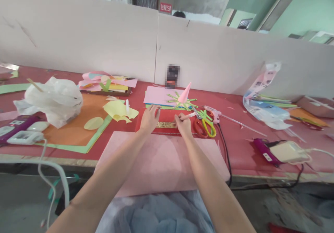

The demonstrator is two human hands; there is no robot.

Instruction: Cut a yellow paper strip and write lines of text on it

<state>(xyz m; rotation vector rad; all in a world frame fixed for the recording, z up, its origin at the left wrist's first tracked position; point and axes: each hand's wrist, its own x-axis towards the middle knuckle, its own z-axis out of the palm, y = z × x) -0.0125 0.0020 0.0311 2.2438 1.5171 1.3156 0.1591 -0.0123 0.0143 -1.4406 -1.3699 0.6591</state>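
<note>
At the near edge: a pale-pink rectangular sheet (156, 170) on the red-covered worktop (238, 151).
Just beyond, centre: a flat red piece (167, 115) bearing a yellowish strip with dark writing (165, 125).
Right hand (183, 123): fingers closed round a slim whitish pen-like stick (191, 115), at the strip's right end.
Left hand (150, 117): at the red piece's left part; cannot tell whether it grips anything.
Right: scissors with red and yellow handles (206, 128).
Farther: a pink paper cone (184, 94), before a white partition (221, 59).
</note>
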